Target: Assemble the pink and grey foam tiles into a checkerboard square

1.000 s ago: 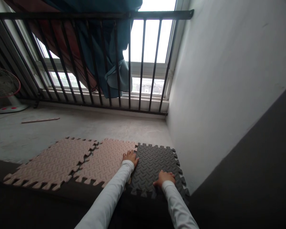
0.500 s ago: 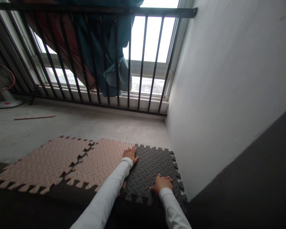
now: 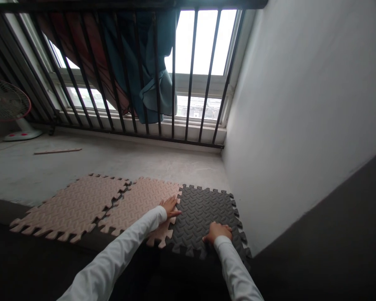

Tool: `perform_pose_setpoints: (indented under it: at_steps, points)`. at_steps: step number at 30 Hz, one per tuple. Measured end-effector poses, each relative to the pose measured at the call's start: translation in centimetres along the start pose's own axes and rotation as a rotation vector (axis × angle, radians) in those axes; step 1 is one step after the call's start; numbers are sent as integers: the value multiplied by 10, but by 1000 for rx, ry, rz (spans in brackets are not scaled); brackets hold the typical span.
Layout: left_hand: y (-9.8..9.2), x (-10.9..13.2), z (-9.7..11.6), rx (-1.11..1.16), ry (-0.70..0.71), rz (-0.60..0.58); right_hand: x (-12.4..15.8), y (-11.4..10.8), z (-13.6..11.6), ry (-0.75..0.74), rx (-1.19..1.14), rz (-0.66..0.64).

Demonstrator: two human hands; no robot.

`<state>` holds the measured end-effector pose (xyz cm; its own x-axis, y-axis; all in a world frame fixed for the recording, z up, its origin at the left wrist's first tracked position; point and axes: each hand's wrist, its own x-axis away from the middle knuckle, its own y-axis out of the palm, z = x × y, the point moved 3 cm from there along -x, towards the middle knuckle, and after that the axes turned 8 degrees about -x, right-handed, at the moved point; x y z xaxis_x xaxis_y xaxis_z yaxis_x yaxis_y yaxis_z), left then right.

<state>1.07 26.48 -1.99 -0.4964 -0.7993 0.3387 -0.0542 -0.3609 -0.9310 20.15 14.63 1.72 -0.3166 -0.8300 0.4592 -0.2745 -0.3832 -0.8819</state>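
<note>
Here, two white-sleeved hands press flat on interlocking foam mats laid on a concrete floor. The left hand lies open, fingers spread, across the seam where a pink mat meets a dark grey mat. The right hand, also open and gripping nothing, rests near the dark grey mat's near edge. Further left of the left hand lies a second pink mat; a white wall rises right of the right hand.

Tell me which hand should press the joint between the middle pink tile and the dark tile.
Left, probably: the left hand lies on that joint, touching both tiles; the right hand rests apart, at the near edge of the dark tile.
</note>
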Motion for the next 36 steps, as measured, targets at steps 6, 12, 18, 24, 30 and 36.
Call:
perform_pose_setpoints:
  at_steps: [6,12,18,24,30,36]
  points:
    - [1,11,-6,-30,-12,66,9,-4,-1,37,26,-19]
    - [-5,12,-5,-53,35,38,12,-9,-3,41,23,-24]
    - [-5,25,-6,-79,33,43,13,-8,-2,55,19,-36]
    - [-1,47,0,-37,39,0,13,-8,-2,59,9,-37]
    - [-1,68,0,-76,13,170,12,-9,0,48,-1,-10]
    - [0,150,-99,-199,-502,386,11,-7,0,52,-6,-12]
